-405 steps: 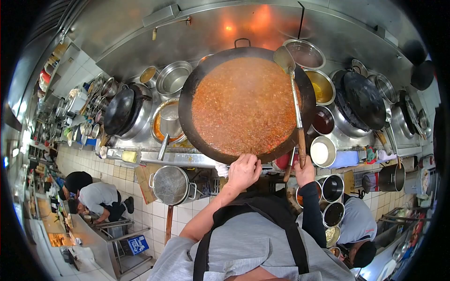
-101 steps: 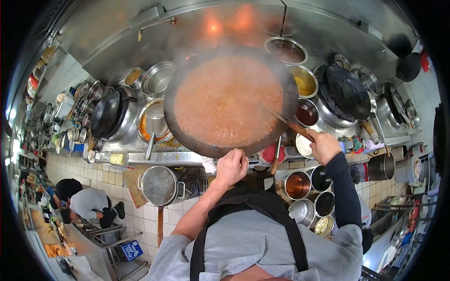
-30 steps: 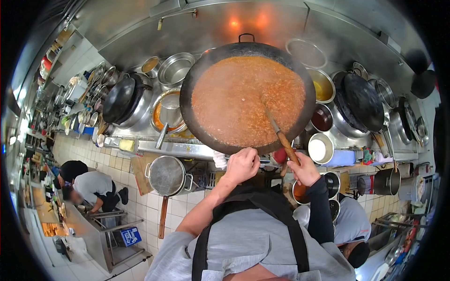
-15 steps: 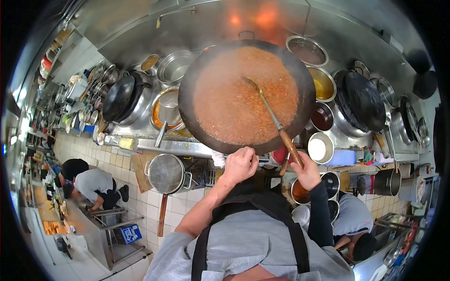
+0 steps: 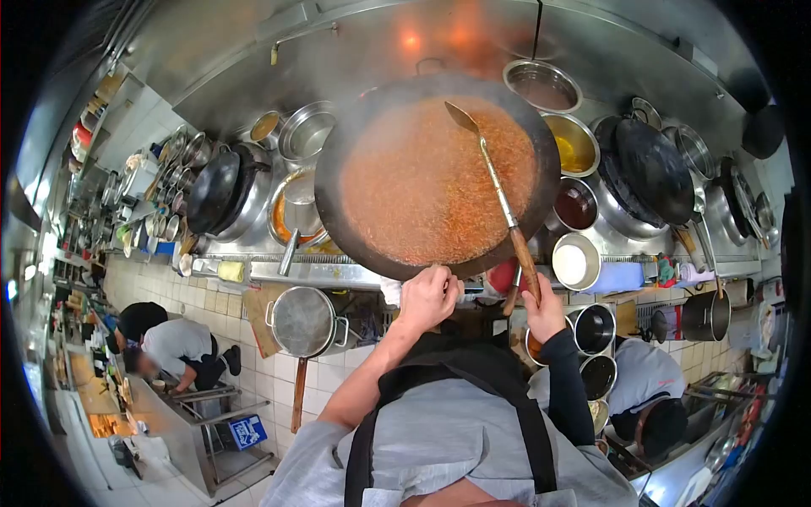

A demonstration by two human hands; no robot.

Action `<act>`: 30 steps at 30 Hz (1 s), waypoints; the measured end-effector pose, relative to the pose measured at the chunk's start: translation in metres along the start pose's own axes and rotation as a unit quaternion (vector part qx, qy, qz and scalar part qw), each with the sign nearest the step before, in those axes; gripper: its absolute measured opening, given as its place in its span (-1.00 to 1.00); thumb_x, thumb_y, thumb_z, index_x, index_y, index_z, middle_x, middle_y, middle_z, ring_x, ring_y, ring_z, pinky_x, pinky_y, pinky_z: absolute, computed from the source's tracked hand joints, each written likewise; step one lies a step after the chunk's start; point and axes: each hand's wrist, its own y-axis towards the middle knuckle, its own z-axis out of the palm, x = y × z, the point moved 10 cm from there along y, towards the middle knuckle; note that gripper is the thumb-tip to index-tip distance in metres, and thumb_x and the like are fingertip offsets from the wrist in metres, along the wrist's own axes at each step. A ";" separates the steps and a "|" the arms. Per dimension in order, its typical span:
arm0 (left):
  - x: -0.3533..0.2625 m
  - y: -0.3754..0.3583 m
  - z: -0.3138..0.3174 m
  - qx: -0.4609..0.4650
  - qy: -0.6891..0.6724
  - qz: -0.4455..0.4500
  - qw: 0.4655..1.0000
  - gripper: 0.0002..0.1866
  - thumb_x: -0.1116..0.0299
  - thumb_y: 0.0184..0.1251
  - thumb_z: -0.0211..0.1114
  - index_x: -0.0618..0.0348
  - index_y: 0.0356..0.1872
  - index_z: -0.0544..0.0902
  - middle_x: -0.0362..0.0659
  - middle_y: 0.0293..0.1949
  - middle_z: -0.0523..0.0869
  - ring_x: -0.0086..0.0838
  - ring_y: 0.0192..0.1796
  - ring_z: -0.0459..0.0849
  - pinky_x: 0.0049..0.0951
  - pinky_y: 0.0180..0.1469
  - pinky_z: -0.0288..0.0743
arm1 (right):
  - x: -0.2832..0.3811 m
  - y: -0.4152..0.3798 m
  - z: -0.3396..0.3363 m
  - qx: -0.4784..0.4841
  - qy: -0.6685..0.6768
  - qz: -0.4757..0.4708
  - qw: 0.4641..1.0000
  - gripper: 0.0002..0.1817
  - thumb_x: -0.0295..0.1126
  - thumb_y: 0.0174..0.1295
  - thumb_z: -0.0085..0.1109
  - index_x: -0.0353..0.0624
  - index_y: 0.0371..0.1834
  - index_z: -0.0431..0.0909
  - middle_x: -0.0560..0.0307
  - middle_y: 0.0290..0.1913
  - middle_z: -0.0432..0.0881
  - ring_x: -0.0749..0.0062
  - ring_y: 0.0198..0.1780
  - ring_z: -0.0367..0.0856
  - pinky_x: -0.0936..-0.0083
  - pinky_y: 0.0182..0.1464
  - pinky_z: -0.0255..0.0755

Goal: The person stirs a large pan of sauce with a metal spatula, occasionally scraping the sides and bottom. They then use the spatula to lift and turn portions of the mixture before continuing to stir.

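Since half a second ago, we have shifted the long metal spatula with a brown wooden handle [image 5: 496,182] rightward and toward the far rim of the big round black metal wok [image 5: 547,160], and its blade [image 5: 460,117] now shows its flat face. Our right hand [image 5: 545,311], just outside the wok's near right rim, has its fingers wrapped around the handle. Our left hand [image 5: 429,297] is curled closed at the wok's near rim; whether it clasps the rim itself or a hidden loop, we cannot tell.

We would do well to sweep the blade low and wide through the thick orange-red sauce [image 5: 422,177] inside the wok, scraping the bottom evenly while the left hand steadies the rim. Steam veils the wok's left side, so we should judge that part by feel.

Our spatula's long axis slants from the wok's near right edge, blade pointing away and slightly left; whether the blade touches the sauce is unclear.
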 end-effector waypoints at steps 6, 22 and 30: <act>-0.004 0.001 0.000 0.026 -0.014 0.017 0.999 -0.78 0.32 0.61 0.54 0.13 -0.17 0.64 0.01 -0.39 0.79 0.08 -0.37 0.81 0.04 -0.33 0.65 | 0.005 -0.012 0.020 -0.056 0.011 -0.003 0.998 -0.46 -0.36 0.65 0.30 -0.24 0.60 0.43 -0.48 -0.11 0.81 -0.56 -0.01 0.81 -0.27 0.03 0.63; -0.003 0.004 -0.002 -0.014 -0.001 0.027 1.000 -0.78 0.36 0.56 0.57 0.12 -0.19 0.64 -0.02 -0.41 0.75 0.04 -0.38 0.80 0.03 -0.36 0.62 | -0.021 0.015 0.015 -0.067 -0.009 0.046 0.997 -0.71 -0.24 0.65 0.37 -0.22 0.11 0.54 -0.42 -0.27 0.79 -0.57 -0.12 0.80 -0.25 -0.11 0.61; -0.005 0.004 -0.004 -0.014 0.005 0.032 0.999 -0.78 0.36 0.54 0.58 0.12 -0.21 0.64 -0.01 -0.40 0.75 0.04 -0.38 0.81 0.02 -0.36 0.63 | -0.023 0.016 0.016 -0.071 -0.045 0.072 0.994 -0.70 -0.26 0.60 0.41 -0.23 0.08 0.54 -0.44 -0.23 0.78 -0.58 -0.10 0.78 -0.27 -0.09 0.60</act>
